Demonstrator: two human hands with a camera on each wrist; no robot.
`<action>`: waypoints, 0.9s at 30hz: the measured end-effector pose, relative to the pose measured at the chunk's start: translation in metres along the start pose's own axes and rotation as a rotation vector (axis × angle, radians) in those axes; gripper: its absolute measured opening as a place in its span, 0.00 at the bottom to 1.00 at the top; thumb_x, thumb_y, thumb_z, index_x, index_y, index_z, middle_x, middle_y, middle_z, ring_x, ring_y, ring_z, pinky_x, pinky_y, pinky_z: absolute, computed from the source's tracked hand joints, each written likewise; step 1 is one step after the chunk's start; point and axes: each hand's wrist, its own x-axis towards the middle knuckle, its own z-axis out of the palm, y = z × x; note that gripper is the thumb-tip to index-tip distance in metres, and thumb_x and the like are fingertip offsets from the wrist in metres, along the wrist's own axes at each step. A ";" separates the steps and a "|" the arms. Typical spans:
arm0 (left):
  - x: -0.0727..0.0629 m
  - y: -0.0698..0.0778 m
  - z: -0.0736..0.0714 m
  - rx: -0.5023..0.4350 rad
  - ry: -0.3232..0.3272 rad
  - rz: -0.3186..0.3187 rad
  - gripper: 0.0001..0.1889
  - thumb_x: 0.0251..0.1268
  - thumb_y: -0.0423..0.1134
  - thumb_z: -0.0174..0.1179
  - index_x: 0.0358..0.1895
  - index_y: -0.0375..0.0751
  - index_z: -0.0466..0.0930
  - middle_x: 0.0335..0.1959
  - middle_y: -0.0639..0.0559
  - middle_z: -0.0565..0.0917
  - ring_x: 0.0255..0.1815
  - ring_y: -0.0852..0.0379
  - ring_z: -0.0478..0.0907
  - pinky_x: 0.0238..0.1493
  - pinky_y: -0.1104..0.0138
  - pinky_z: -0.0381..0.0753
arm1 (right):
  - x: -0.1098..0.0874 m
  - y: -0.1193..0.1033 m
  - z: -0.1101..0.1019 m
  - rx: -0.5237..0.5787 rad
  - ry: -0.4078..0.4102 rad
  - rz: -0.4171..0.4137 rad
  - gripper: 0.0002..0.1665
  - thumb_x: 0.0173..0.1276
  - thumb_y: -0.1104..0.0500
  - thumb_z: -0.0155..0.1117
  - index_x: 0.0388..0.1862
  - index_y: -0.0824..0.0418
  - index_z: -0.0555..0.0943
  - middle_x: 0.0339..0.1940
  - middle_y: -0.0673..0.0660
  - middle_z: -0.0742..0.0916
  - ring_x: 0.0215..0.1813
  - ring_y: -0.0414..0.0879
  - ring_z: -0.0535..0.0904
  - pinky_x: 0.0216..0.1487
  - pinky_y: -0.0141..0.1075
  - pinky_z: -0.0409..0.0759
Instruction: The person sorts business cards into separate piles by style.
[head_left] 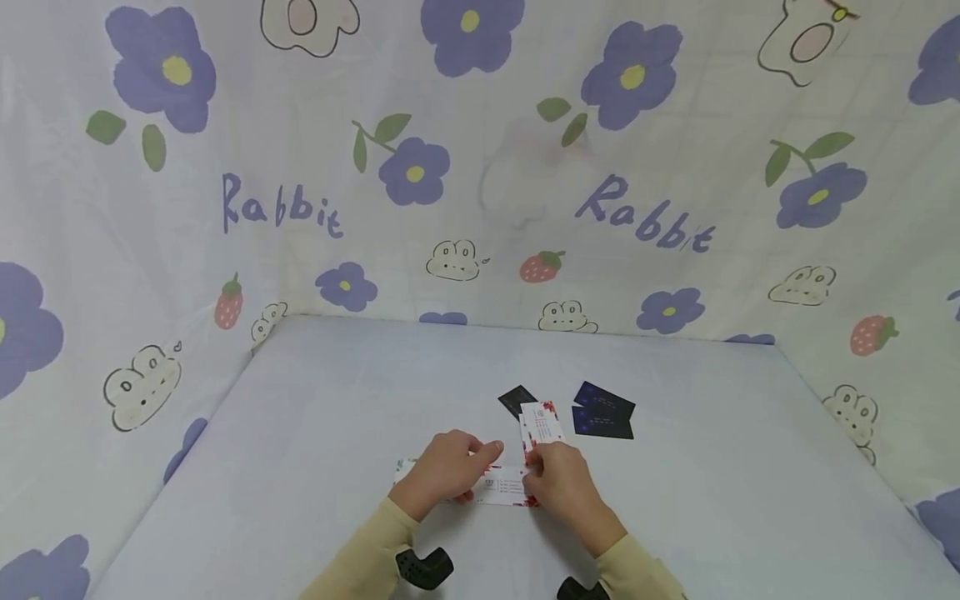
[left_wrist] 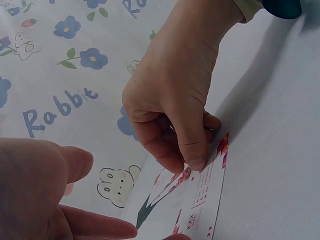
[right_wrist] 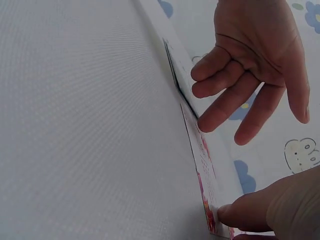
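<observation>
My left hand [head_left: 447, 468] hovers low over a row of cards, its fingers loosely extended; in the right wrist view its fingertips [right_wrist: 209, 123] come near the card edges. My right hand [head_left: 567, 487] bends its thumb and index finger onto the cards and pinches a white card with red flowers [head_left: 545, 423], which points away from me. Another white card with red flowers [head_left: 504, 487] lies crosswise below it, its right end by the right thumb. Left of that, a white card with greenish print [head_left: 403, 467] is mostly hidden by the left hand.
A black card [head_left: 516, 399] lies partly under the upright white card. Two dark blue cards [head_left: 602, 422] overlap to the right. The white tabletop [head_left: 337, 400] meets a patterned cloth backdrop [head_left: 480, 217] at the back and sides.
</observation>
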 end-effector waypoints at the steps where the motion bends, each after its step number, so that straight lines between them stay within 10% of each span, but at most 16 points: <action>1: 0.000 0.000 0.000 -0.001 0.001 0.000 0.28 0.74 0.58 0.55 0.50 0.32 0.85 0.27 0.48 0.80 0.14 0.58 0.75 0.21 0.69 0.73 | 0.000 0.000 0.000 -0.001 0.001 -0.002 0.04 0.55 0.71 0.71 0.29 0.66 0.84 0.21 0.52 0.80 0.27 0.42 0.71 0.26 0.29 0.65; 14: 0.014 -0.020 -0.032 -0.087 0.202 0.033 0.25 0.74 0.54 0.58 0.64 0.43 0.79 0.51 0.44 0.87 0.44 0.50 0.84 0.41 0.59 0.85 | 0.013 0.030 -0.049 0.132 0.102 0.165 0.16 0.64 0.59 0.72 0.49 0.67 0.85 0.38 0.60 0.88 0.39 0.49 0.83 0.36 0.35 0.81; 27: 0.020 -0.030 -0.039 -0.139 0.144 -0.065 0.23 0.73 0.52 0.60 0.63 0.43 0.79 0.44 0.43 0.87 0.32 0.52 0.83 0.31 0.67 0.81 | 0.012 0.045 -0.069 0.251 -0.040 0.330 0.22 0.68 0.59 0.70 0.57 0.68 0.80 0.39 0.61 0.86 0.30 0.45 0.80 0.32 0.35 0.85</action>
